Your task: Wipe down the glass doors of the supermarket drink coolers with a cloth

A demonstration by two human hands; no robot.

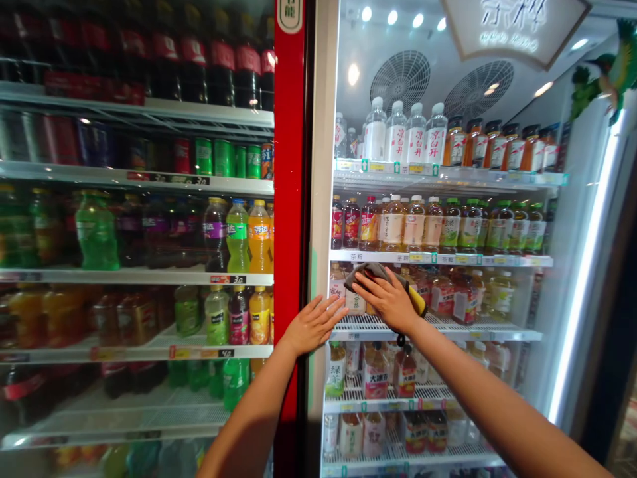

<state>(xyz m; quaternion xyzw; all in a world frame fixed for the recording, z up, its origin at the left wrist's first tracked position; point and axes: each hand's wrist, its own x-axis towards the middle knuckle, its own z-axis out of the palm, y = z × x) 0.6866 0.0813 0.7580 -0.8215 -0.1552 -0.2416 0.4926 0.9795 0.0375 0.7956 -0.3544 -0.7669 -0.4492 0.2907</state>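
Observation:
My right hand (391,297) holds a grey and yellow cloth (371,271) in front of the right drinks cooler, level with its middle shelves. Its fingers lie spread over the cloth, which looks pressed flat against the glass door. Some of the cloth is hidden under the palm. With fingers stretched out and nothing in it, my left hand (314,325) rests on the pale door frame (322,219) just left of the cloth. Behind the right hand, bottles on the shelf are partly covered.
Bottled teas (460,224) and water bottles (397,135) line the right cooler's shelves. A red panel (288,179) divides it from the left cooler, which holds soda bottles (237,232) and green cans (222,158). A bird decoration (610,73) hangs at the upper right.

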